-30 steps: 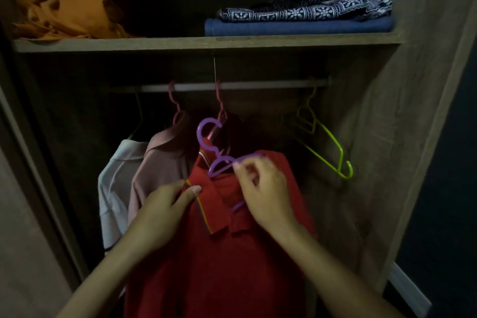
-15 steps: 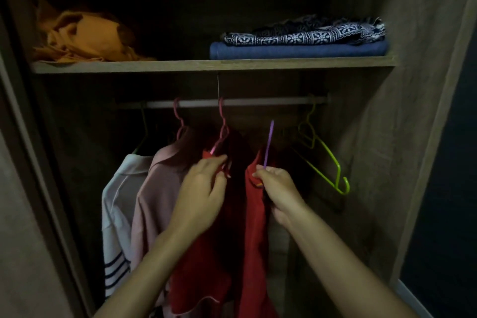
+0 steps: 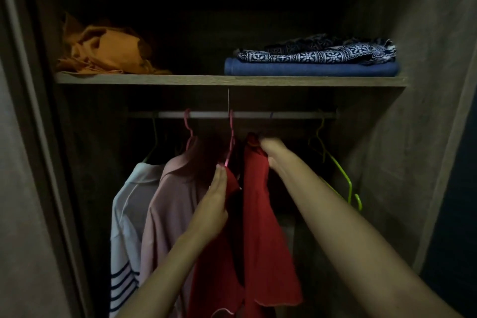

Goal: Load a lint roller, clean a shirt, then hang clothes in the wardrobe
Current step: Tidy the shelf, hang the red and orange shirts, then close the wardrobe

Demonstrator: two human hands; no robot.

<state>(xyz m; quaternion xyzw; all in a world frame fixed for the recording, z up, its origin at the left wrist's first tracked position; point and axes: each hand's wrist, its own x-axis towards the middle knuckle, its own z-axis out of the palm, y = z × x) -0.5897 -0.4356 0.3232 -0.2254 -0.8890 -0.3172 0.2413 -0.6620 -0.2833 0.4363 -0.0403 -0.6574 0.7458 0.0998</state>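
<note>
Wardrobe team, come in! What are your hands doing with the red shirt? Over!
Right hand grips red shirt by its top, just under rail. Left hand flat against neighbouring red garment. Hook hidden.

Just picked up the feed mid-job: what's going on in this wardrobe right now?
A person is hanging a red shirt on the rail. The right hand holds its collar up near the rail; whether the hanger is hooked is hidden. The left hand presses a neighbouring red garment aside.
</note>
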